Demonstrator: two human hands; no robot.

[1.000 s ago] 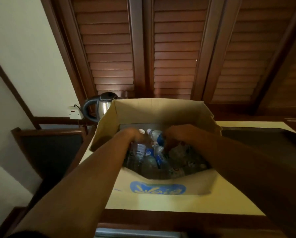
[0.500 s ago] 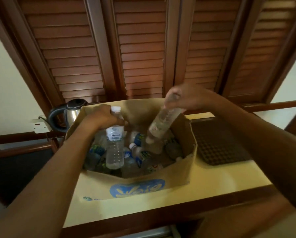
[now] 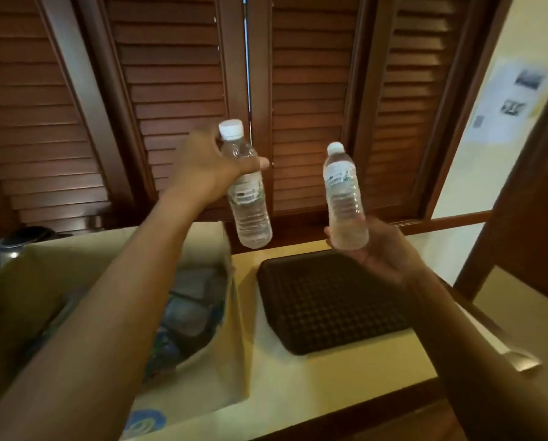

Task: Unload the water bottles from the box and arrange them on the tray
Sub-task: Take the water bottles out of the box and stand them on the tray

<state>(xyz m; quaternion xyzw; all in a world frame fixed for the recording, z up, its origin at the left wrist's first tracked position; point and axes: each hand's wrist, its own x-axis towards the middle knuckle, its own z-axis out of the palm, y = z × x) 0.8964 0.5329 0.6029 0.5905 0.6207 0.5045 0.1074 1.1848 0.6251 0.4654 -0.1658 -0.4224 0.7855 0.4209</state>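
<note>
My left hand point(image 3: 207, 168) grips a clear water bottle point(image 3: 248, 198) with a white cap by its upper part, upright, above the right edge of the cardboard box point(image 3: 231, 354). In my right hand point(image 3: 382, 253) a second clear bottle point(image 3: 344, 198) is held by its base, upright, over the far edge of the dark brown gridded tray point(image 3: 326, 300). The tray lies bare on the cream tabletop to the right of the box. Several more bottles point(image 3: 189, 310) lie in the box, partly hidden by my left forearm.
A steel kettle point(image 3: 8, 246) stands behind the box at the far left. Dark wooden louvred shutters point(image 3: 177, 100) rise right behind the table. The tabletop's wooden front edge point(image 3: 355, 412) runs along the bottom; a wooden post point(image 3: 514, 192) stands at the right.
Both hands have lifted their bottles out of the box and carried them to the right. The right bottle has turned upright, and the view has swung right, bringing the tray into the middle.
</note>
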